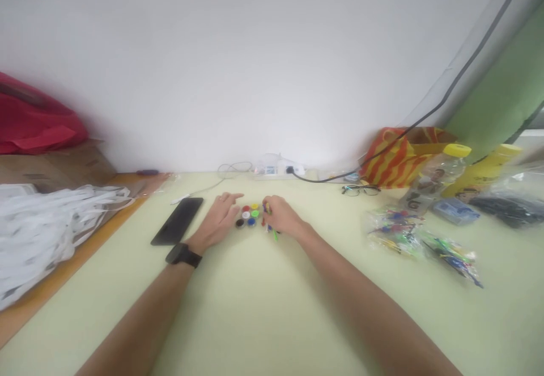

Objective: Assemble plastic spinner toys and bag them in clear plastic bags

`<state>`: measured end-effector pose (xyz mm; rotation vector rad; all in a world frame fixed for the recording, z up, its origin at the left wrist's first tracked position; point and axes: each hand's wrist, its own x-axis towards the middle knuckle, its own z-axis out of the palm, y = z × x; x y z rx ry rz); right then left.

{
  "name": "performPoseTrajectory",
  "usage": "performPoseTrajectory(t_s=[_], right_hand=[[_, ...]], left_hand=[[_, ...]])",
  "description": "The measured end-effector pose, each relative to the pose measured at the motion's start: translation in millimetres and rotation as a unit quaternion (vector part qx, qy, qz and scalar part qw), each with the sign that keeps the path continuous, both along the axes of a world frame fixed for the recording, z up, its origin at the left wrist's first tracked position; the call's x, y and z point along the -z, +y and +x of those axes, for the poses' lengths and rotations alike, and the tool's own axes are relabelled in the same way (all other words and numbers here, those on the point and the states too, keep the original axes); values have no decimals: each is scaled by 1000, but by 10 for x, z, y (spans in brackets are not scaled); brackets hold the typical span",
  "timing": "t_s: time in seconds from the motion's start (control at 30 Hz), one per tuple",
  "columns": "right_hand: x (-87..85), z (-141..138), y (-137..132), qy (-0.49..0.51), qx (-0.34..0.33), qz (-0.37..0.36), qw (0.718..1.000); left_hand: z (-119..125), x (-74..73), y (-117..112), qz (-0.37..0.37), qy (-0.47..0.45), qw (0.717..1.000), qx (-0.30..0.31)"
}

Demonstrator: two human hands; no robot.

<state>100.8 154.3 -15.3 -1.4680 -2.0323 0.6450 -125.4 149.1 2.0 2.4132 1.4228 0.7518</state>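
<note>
Curling its fingers closed around a bunch of small coloured pieces (269, 227), the right hand (279, 216) rests on the pale worktop (238, 313), just beside six little pots (246, 216), at their three o'clock. These stand in two short columns of red, white and black beside yellow, green and blue. The left hand (219, 216) lies at nine o'clock from them, fingers apart and nothing in its grasp, with a dark watch (184, 255) on the wrist. Farther out at nine is a black phone (177, 221). At one o'clock, by the wall (255, 81), lies a white power strip (272, 169) with a plug (290, 170) in it. Toward two are glasses (361, 189), then a red-and-yellow bag (389, 158) and a clear bottle (437, 178) with a yellow cap. Between three and four lie two clear packets (454, 257) of coloured pieces, blurred. Well out at nine is a heap of white bags (42, 240); at ten, a red bag (38, 118) sits on a cardboard box (59, 169).
</note>
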Motion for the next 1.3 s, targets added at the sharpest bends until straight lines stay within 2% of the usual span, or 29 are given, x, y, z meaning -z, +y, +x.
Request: performPoseTrajectory(t_s=[0.1,0.23,0.33,0.47,0.57,0.7,0.8,0.9,0.97,1.03,1.13,1.3], right_hand=[[-32,-21,-8,19,-9,-5,1000],[-59,17,21,45,4,-27,999],[-30,16,38,62,11,-59,996],[41,-48,52,89,9,-88,992],[79,-58,88,99,26,-73,992],[119,7,143,95,56,-23,994],[150,46,159,92,28,-3,995],[175,53,169,90,-2,1,996],[185,52,178,91,-11,1,996],[189,56,187,94,-15,-1,995],[179,73,187,98,-21,-8,995],[137,127,165,104,-37,-18,994]], left_hand=[[-56,-44,-10,-80,1,997,-3],[-126,-90,12,-189,-20,982,23],[-151,-107,62,-235,-35,970,43],[-132,-108,106,-230,-33,972,41],[-120,-98,114,-217,-20,975,37],[-104,-89,85,-128,16,991,32],[-60,-141,30,-51,29,997,43],[0,-258,-24,-21,49,997,60],[32,-341,-48,-50,78,992,81],[55,-399,-61,-110,102,985,87],[77,-429,-72,-186,113,972,88],[127,-417,-96,-212,83,969,93]])
